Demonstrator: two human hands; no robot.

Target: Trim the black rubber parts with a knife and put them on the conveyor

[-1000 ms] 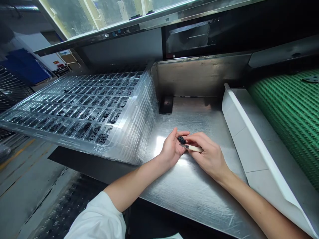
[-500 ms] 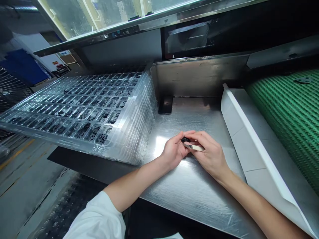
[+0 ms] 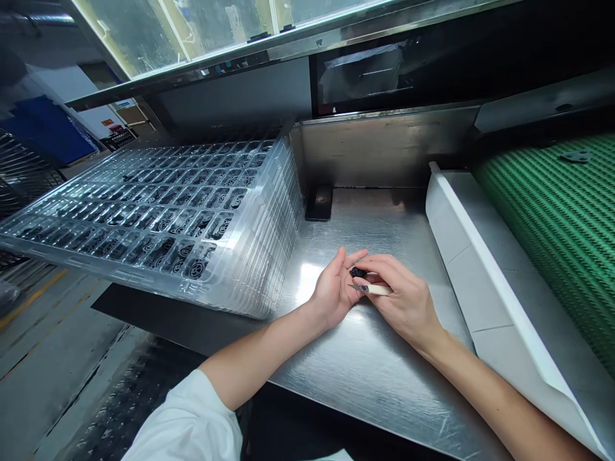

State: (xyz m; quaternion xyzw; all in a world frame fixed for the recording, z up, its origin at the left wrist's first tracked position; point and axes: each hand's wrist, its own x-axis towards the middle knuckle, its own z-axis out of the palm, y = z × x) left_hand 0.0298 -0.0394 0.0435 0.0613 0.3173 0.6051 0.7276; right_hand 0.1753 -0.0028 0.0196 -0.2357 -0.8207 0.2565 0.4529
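My right hand (image 3: 403, 298) is closed round a small knife with a pale handle (image 3: 379, 290), its thin blade pointing left. Between the fingertips of the same hand is a small black part (image 3: 357, 273), dark and rounded, too small to make out in detail. Close against it, my left hand (image 3: 334, 288) is palm up with its thumb raised and fingers spread. The black part is just over the left palm; whether it touches the palm I cannot tell. Both hands are above the metal work surface (image 3: 369, 358).
To the left stands a tall stack of clear plastic trays (image 3: 259, 256), black parts in the top pockets. A black flat object (image 3: 319, 203) lies at the back. On the right, a white guard (image 3: 461, 256) borders a green conveyor belt (image 3: 552, 211) carrying a dark part (image 3: 575, 156).
My left thumb and fingers have spread away from the black part, which is now in my right fingertips. The knife has shifted slightly down. On the belt, the dark part has slid a little left.
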